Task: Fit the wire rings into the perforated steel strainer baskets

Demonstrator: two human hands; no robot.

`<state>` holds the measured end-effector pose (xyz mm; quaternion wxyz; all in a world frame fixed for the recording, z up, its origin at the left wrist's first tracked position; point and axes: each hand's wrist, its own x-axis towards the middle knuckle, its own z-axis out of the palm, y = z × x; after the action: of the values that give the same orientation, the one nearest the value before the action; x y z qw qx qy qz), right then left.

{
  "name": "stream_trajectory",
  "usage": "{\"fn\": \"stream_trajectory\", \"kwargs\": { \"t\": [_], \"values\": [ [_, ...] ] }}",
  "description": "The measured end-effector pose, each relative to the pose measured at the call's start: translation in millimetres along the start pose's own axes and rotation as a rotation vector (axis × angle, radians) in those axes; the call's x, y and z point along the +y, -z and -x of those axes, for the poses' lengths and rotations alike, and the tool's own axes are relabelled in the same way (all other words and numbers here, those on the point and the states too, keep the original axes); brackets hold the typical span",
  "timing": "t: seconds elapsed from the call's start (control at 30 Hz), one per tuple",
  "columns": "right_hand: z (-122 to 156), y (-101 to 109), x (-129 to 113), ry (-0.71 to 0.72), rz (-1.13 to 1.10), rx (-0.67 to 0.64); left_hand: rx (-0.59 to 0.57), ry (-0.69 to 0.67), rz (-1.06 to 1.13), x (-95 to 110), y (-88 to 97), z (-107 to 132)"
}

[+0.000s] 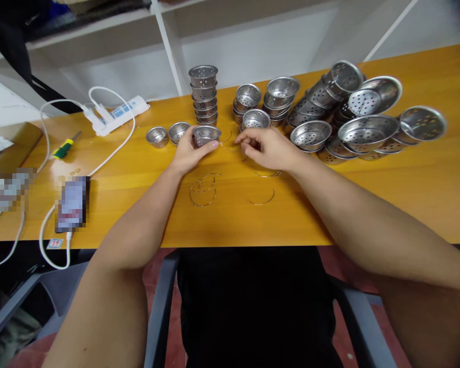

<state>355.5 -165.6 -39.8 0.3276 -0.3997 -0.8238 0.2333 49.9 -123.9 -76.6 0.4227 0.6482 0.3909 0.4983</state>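
My left hand [190, 153] is wrapped round a small perforated metal cup [206, 134], its thumb along the near side and the rim facing up. Just to the right, my right hand [266, 147] is closed in a pinch, fingertips a short way from the cup. Thin curved wire [230, 137] shows between the cup and those fingertips; whether the fingers grip it is too fine to tell. Nearer me lie several bent wire pieces, among them looped wires [203, 205] below my left hand and an open wire arc [262, 203] below my right.
Behind my hands rises a tall stack of perforated cups [204, 97]. Many larger perforated metal bowls [368, 134] crowd the right. Two small cups [157, 137] stand left. Further left are a power strip [117, 115], a screwdriver [65, 148] and a phone [72, 204] on a white cable.
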Motion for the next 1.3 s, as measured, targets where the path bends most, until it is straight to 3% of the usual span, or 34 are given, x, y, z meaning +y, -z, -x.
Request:
{"fn": "stream_trajectory", "kwargs": {
  "t": [0.13, 0.27, 0.4, 0.73, 0.97, 1.13, 1.3],
  "values": [
    [-1, -3, 2, -0.002, -0.039, 0.118, -0.016, 0.145, 0.235, 17, 0.0, 7],
    [-3, -7, 7, -0.017, -0.058, 0.280, -0.125, 0.205, 0.424, 40, -2.9, 18],
    [-4, -12, 9, -0.026, -0.059, 0.279, -0.209, 0.253, 0.499, 53, -8.0, 27],
    [-1, -10, -16, -0.139, -0.057, 0.116, -0.299, 0.228, 0.425, 41, -4.0, 20],
    [-1, -15, -19, -0.156, -0.143, 0.062, -0.357, 0.220, 0.390, 42, -3.8, 22],
    [-2, -15, -23, -0.140, -0.223, 0.083, -0.390, 0.255, 0.402, 40, -4.7, 22],
    [-6, -12, -18, -0.218, -0.271, 0.147, -0.368, 0.256, 0.396, 38, -6.9, 22]
  ]
}}
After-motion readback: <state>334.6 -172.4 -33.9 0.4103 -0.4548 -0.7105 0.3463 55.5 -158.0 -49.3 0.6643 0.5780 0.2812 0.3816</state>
